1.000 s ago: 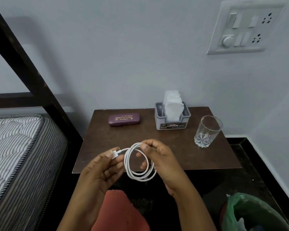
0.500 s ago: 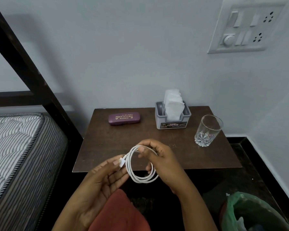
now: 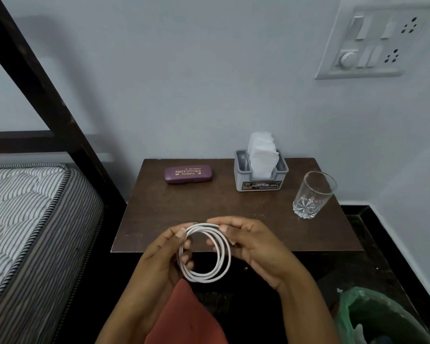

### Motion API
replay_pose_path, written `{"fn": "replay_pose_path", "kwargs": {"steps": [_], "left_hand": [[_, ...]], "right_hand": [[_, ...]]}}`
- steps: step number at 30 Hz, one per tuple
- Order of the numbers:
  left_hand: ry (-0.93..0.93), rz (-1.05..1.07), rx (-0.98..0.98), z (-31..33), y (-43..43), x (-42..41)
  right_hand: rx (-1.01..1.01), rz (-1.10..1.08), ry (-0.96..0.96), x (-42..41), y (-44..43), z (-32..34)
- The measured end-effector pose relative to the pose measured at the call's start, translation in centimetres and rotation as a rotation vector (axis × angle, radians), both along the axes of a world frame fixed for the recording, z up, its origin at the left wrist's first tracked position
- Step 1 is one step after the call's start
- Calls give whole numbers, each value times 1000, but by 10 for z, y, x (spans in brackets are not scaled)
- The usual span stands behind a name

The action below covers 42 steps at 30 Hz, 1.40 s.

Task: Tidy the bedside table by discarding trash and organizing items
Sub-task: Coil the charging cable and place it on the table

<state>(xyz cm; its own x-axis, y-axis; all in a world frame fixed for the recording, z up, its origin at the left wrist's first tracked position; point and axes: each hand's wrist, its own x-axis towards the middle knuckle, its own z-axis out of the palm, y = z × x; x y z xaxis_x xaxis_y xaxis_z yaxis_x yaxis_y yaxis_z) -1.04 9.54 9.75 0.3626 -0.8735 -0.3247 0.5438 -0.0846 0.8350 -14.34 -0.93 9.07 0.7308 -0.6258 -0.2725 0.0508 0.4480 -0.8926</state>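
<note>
A white cable (image 3: 217,268), wound into a round coil, hangs over the front edge of the brown bedside table (image 3: 154,214). My left hand (image 3: 164,256) grips the coil's left side, thumb on top and fingers curled through the loop. My right hand (image 3: 253,247) pinches its upper right side. On the table stand a purple spectacle case (image 3: 188,174) at the back left, a grey tissue holder (image 3: 260,175) with white tissues at the back middle, and a clear drinking glass (image 3: 312,193) at the right.
A bin lined with a green bag (image 3: 372,316) sits on the dark floor at the lower right. A striped mattress (image 3: 27,214) and dark bed frame (image 3: 42,95) fill the left. A switch panel (image 3: 372,40) is on the wall above.
The loose cable end that my left hand held has been wound in, so the coil is now a closed ring. Both hands have come together on it, slightly nearer the table.
</note>
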Motion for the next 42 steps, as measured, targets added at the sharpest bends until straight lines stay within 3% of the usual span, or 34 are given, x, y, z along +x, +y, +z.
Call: {"fn": "replay_pose_path", "kwargs": {"steps": [6,14,19,25,28,33,35,38,42], "left_hand": [[181,51,-74,-3,-8,-4],[-114,195,-32,-9,-18,-15],[-134,220,-44,-12,-20,-17],[-177,229,-57,-20,-23,-18],[-59,107,-64,-21,-18,-10],[-66,-122,-34,-16,-9,6],[-52,-104,-24,-16,-10,8],[-69,-60,9,-18,-11,7],[-117,-37,93,-15,-17,-2]], "right_hand": [[-351,-96,223,8,0,-5],[121,-82,83,7,-1,-9],[76,-34,69,6,-1,-7],[210,-65,-82,15,4,-9],[41,-115,9,15,3,-9],[-229,-224,98,4,-2,-4],[-438,-269,160,4,-2,-5],[-904,-251,348,5,-4,-8],[-1154,-132,491,10,-1,-12]]}}
